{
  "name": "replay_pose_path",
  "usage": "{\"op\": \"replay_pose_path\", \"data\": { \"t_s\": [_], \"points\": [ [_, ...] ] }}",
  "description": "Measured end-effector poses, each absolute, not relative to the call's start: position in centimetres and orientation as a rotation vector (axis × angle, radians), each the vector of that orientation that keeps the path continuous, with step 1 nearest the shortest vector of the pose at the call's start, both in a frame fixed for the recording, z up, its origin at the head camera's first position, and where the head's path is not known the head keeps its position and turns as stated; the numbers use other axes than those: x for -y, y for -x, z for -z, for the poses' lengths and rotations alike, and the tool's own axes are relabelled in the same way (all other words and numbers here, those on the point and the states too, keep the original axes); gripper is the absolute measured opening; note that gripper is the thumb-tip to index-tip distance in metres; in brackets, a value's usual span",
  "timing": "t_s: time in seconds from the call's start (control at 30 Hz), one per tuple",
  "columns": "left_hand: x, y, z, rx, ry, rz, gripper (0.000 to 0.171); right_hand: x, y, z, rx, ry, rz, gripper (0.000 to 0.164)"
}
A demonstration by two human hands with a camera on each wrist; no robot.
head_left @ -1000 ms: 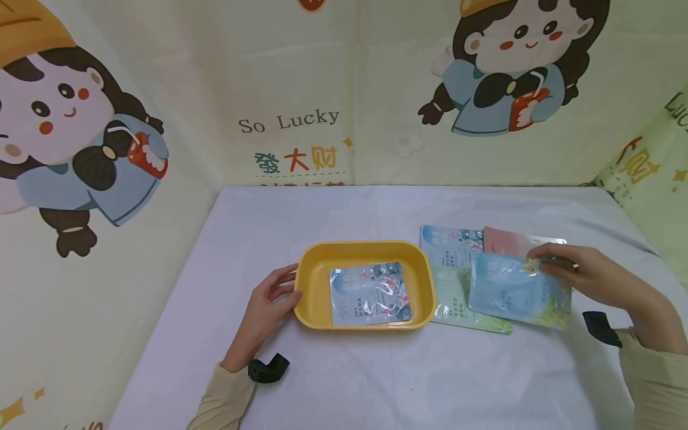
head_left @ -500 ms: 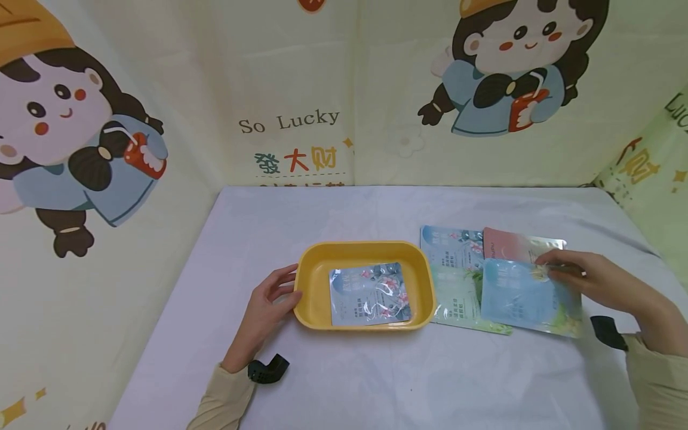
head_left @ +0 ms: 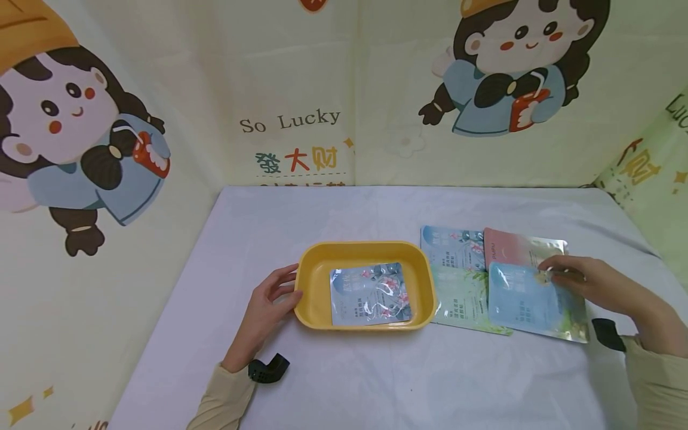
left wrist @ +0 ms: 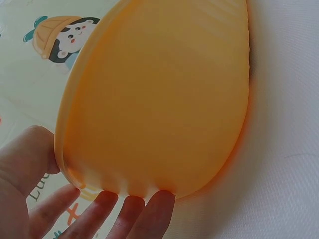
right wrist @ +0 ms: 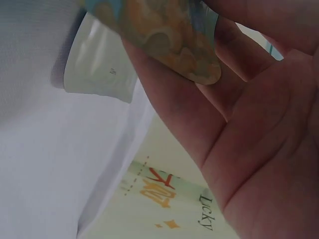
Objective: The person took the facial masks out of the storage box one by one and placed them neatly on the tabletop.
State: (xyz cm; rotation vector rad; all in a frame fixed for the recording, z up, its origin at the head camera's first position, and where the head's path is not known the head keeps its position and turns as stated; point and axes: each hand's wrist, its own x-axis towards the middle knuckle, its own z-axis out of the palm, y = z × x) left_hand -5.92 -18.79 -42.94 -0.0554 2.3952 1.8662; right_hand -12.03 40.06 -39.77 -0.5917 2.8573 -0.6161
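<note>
In the head view my left hand (head_left: 273, 307) rests against the left end of a yellow tray (head_left: 310, 286). The left wrist view shows the fingertips (left wrist: 164, 199) on the tray's outer wall and the thumb by its rim. A blue-and-floral face mask packet (head_left: 369, 294) lies in the tray. On the right, my right hand (head_left: 596, 283) pinches the upper right part of a light-blue face mask packet (head_left: 532, 301). That packet overlaps a green packet (head_left: 464, 298) and a pink-silver packet (head_left: 516, 246). Up close, the packet's corner (right wrist: 199, 69) sits between thumb and fingers.
Behind the green packet lies another blue floral packet (head_left: 451, 245). All rest on a white-covered table (head_left: 349, 376). A printed cloth curtain (head_left: 387, 89) stands along the back and sides of the table.
My right hand has moved the light-blue packet a little to the right and nearer me, uncovering more of the green packet. The left hand and tray have stayed in place.
</note>
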Motion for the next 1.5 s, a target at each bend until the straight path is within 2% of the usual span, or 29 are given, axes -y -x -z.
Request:
{"op": "replay_pose_path", "data": {
  "t_s": [0.4, 1.1, 1.5],
  "points": [
    [18.8, 5.9, 43.0, -2.406, 0.044, -1.865, 0.051, -40.3, 12.0, 40.6, -2.899, 0.635, 0.589, 0.027],
    [18.6, 5.8, 43.1, -2.398, 0.045, -1.875, 0.051, -39.7, 12.1, 40.7, -2.850, 0.444, 0.591, 0.032],
    [18.7, 5.8, 43.3, -2.413, 0.066, -1.854, 0.051, -38.5, 12.6, 40.2, -2.900, 0.493, 0.589, 0.032]
  ]
}}
